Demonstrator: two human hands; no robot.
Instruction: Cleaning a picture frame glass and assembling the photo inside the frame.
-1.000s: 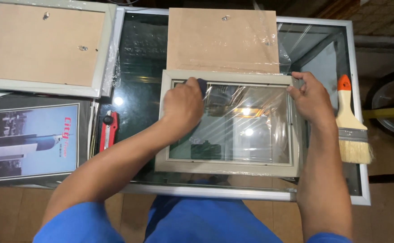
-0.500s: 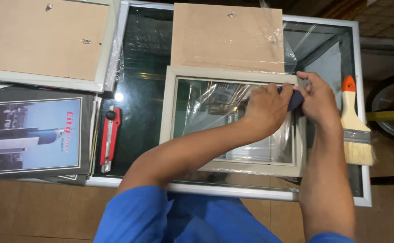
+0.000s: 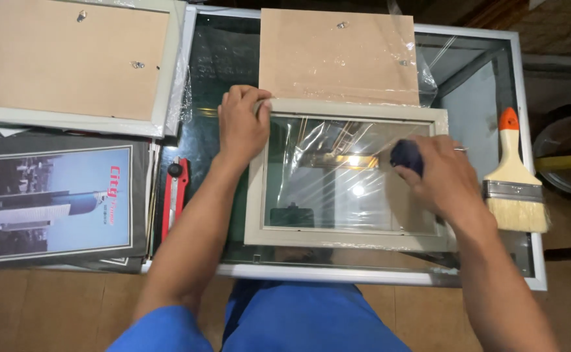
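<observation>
Underneath, glass-topped table; left hand clamping picture frame; right hand pinching dark cloth.

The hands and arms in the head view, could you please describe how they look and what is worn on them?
Both arms are bare to the upper arm, ending in short blue sleeves. The left hand wears nothing. The right hand seems to have a thin ring.
</observation>
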